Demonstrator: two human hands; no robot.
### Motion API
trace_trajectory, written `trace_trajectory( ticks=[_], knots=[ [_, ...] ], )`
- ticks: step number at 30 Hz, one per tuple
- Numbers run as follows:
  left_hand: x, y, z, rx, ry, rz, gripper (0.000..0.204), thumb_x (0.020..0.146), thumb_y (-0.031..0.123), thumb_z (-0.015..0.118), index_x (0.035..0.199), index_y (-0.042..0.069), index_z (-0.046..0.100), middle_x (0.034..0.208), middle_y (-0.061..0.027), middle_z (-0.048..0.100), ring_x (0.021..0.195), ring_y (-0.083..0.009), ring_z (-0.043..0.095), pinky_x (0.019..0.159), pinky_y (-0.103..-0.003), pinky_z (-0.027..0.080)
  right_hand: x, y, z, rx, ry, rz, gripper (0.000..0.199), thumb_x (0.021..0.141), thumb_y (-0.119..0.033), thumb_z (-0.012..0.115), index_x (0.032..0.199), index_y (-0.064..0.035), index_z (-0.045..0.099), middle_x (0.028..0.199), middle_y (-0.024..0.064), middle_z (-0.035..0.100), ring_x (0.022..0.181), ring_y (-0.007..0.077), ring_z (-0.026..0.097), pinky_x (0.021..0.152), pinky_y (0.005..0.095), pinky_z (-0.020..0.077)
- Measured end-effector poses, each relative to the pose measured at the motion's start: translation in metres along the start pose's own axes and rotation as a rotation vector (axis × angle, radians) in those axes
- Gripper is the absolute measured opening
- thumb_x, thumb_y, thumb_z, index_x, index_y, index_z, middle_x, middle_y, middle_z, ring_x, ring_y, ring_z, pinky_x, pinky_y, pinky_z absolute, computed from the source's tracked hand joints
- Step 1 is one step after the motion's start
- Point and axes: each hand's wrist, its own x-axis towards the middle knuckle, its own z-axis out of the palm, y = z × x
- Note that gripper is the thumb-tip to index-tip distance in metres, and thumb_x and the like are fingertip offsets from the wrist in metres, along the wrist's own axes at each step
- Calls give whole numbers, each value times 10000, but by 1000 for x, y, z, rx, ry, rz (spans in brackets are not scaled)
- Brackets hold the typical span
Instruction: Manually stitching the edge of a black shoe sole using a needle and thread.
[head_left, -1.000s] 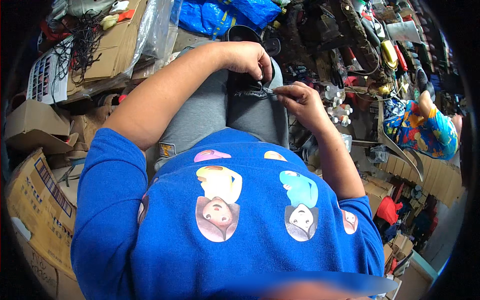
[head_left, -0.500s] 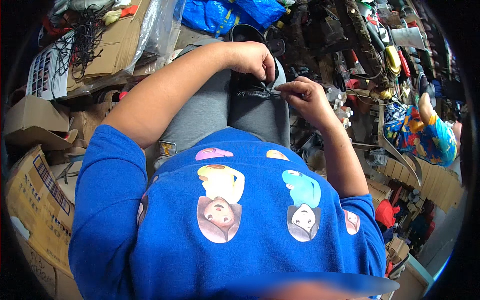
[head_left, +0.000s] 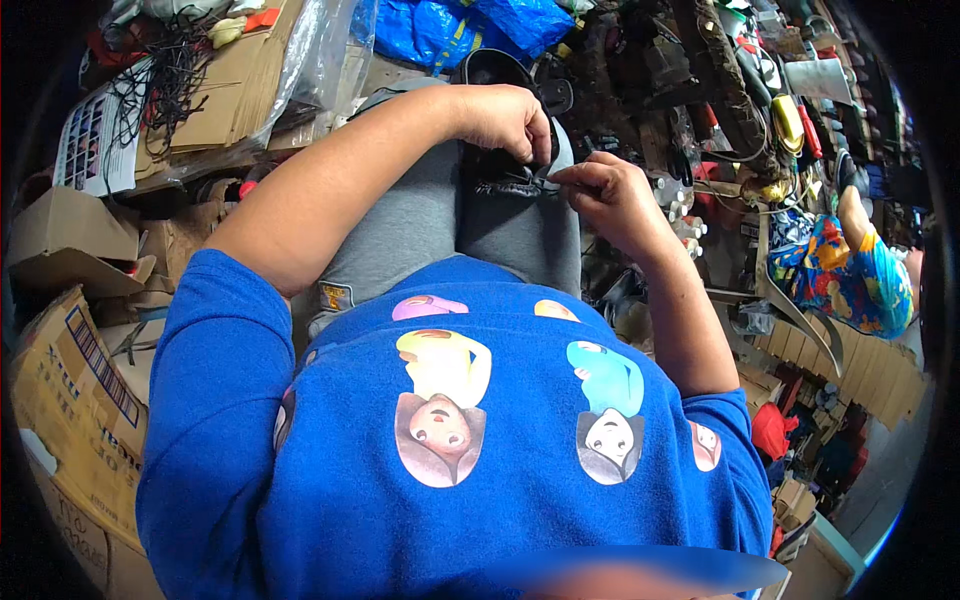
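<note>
Across my grey-trousered thighs (head_left: 395,220) lies a black piece (head_left: 505,188) with a frayed-looking near edge and a pale grey curved part (head_left: 565,150) on its right. It looks like part of a shoe or bag, but I cannot make out its kind. My left hand (head_left: 505,118) bends over it from above, fingers curled down and pinched on the black piece. From the right, my right hand (head_left: 615,198) pinches thumb and forefinger together at the grey part's near edge. Anything small between those fingertips is hidden. Just beyond my left hand stands a rounded black thing (head_left: 495,65).
A blue plastic bag (head_left: 520,28) lies at the far side. Flattened cardboard (head_left: 230,95) with tangled black cords (head_left: 175,80) is at far left, above an open carton (head_left: 75,235). Cluttered tools and a yellow-handled thing (head_left: 787,122) fill the right, near another person in bright patterned clothes (head_left: 850,280).
My right fingertips have shifted very slightly along the grey part's edge. My left hand stays nearly where it was, and the view has moved a little.
</note>
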Motion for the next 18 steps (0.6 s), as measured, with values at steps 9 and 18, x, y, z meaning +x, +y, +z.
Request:
trace_trajectory(
  ticks=[9, 18],
  knots=[
    [-1, -4, 0, 4, 4, 22, 224, 698, 68, 653, 908, 64, 730, 863, -90, 651, 866, -192, 608, 800, -307, 474, -5, -7, 4, 31, 41, 14, 237, 725, -38, 623, 944, -76, 707, 761, 125, 580, 710, 263, 610, 655, 346, 481],
    [-2, -3, -1, -18, 2, 0, 238, 697, 67, 657, 924, 64, 727, 881, -89, 641, 874, -194, 605, 802, -303, 473, -5, -10, 6, 13, 58, 25, 219, 727, -45, 614, 926, -56, 704, 765, 133, 592, 716, 271, 621, 669, 343, 491]
  ],
)
